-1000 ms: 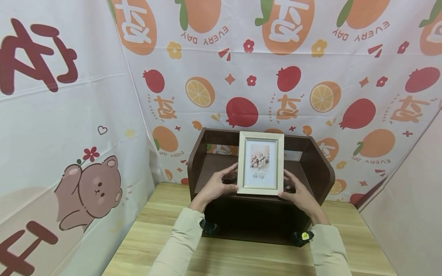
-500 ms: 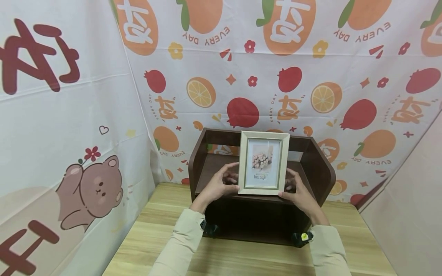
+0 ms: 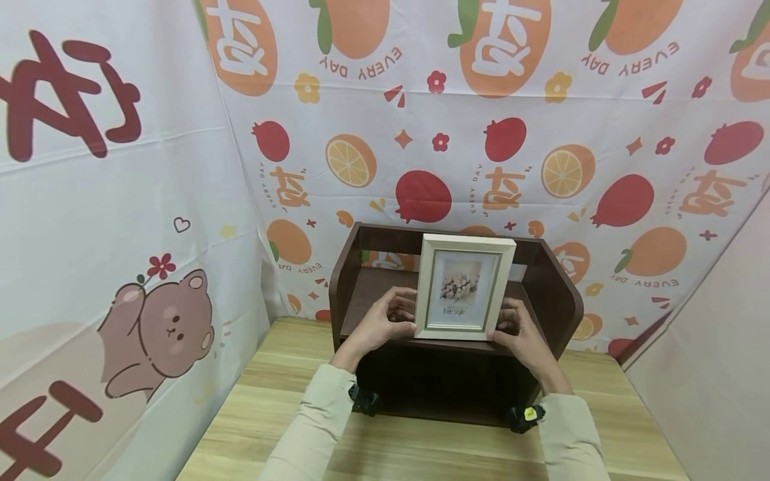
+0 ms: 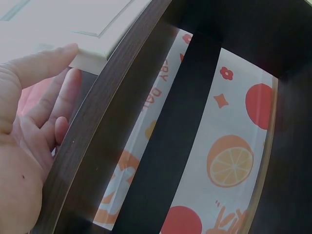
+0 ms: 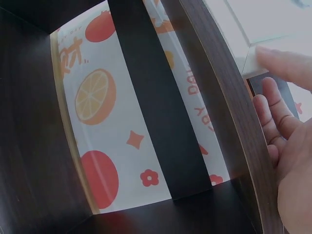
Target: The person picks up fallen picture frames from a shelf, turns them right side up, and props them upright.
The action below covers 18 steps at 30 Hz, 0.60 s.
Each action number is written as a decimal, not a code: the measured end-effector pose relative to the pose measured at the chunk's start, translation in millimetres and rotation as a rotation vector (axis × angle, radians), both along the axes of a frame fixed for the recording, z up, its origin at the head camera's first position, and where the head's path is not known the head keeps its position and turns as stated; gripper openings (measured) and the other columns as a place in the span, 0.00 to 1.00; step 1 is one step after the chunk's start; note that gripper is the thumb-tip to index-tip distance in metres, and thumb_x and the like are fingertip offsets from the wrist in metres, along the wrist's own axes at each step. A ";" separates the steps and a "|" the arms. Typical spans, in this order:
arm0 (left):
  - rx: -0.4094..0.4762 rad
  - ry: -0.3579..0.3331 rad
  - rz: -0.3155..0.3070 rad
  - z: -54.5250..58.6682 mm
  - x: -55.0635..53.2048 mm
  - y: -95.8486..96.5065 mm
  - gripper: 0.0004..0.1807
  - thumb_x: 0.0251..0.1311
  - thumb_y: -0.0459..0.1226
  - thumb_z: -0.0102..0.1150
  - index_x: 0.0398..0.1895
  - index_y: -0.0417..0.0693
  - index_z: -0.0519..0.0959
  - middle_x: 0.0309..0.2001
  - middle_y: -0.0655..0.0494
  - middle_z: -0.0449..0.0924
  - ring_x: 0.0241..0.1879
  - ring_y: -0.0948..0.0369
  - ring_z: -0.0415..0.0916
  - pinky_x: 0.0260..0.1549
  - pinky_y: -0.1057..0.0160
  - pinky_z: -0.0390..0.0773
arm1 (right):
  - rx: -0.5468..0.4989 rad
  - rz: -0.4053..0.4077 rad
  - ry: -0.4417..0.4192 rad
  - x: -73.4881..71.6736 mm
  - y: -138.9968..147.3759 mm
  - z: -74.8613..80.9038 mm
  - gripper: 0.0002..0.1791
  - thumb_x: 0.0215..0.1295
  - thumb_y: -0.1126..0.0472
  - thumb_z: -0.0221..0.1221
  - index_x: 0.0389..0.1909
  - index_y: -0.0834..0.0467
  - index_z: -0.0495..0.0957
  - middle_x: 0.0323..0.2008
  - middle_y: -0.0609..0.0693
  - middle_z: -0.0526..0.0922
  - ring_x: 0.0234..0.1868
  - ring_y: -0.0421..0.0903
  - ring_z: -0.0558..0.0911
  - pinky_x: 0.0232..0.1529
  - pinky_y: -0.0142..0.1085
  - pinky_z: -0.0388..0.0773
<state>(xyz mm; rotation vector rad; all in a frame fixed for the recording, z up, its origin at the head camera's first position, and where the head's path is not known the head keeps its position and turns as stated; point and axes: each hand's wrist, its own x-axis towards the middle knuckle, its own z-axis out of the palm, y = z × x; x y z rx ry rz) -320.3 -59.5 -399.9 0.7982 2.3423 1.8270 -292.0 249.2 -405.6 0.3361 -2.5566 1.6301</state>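
A cream picture frame (image 3: 464, 287) with a flower print stands on the upper board of a dark brown two-tier shelf (image 3: 368, 287), its lower edge at the board's front. At the frame's lower left corner my left hand (image 3: 381, 319) has its thumb against the edge and its other fingers bent behind. My right hand (image 3: 522, 336) pinches the lower right corner, thumb (image 5: 278, 61) on the front face. In the left wrist view the left thumb (image 4: 48, 61) meets the corner of the frame. The backs of the frame and some fingertips are hidden.
The shelf's raised sides (image 3: 565, 290) flank both hands, and a dark lower compartment (image 3: 445, 384) opens below them. It stands on a wood-grain table (image 3: 283, 374). A fruit-print cloth (image 3: 361, 220) hangs close behind, with a bear-print cloth (image 3: 174, 327) at the left.
The picture frame has turned and shifted slightly right, its upper right corner moving most. My right hand has moved a little right with it; the left hand has stayed nearly still.
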 end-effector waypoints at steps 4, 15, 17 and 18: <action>-0.017 -0.006 -0.019 0.9 0.0 -0.5 0.29 0.58 0.32 0.65 0.63 0.49 0.69 0.56 0.41 0.75 0.51 0.48 0.75 0.48 0.59 0.76 | -0.019 -0.008 0.018 1.1 0.5 -1.8 0.30 0.62 0.65 0.62 0.62 0.58 0.60 0.51 0.60 0.73 0.43 0.41 0.71 0.40 0.33 0.73; -0.080 0.000 -0.041 -0.9 0.6 -1.2 0.22 0.60 0.32 0.63 0.58 0.46 0.73 0.53 0.43 0.77 0.51 0.50 0.76 0.50 0.58 0.77 | -0.010 -0.071 0.008 3.1 -1.7 -4.2 0.24 0.63 0.59 0.63 0.57 0.56 0.66 0.46 0.50 0.76 0.40 0.38 0.75 0.38 0.34 0.72; -0.082 0.001 -0.041 -1.2 0.8 -0.8 0.21 0.60 0.32 0.63 0.58 0.46 0.73 0.53 0.43 0.77 0.50 0.51 0.76 0.49 0.58 0.77 | -0.009 -0.078 0.005 3.9 -1.9 -4.0 0.24 0.63 0.59 0.63 0.58 0.56 0.66 0.46 0.51 0.77 0.40 0.37 0.74 0.38 0.33 0.72; -0.083 0.003 -0.040 -1.3 0.9 -0.6 0.21 0.60 0.33 0.63 0.58 0.46 0.73 0.53 0.43 0.77 0.50 0.51 0.76 0.49 0.58 0.77 | -0.007 -0.083 0.005 4.1 -2.1 -4.0 0.24 0.64 0.59 0.63 0.58 0.56 0.66 0.46 0.51 0.77 0.40 0.37 0.74 0.38 0.33 0.71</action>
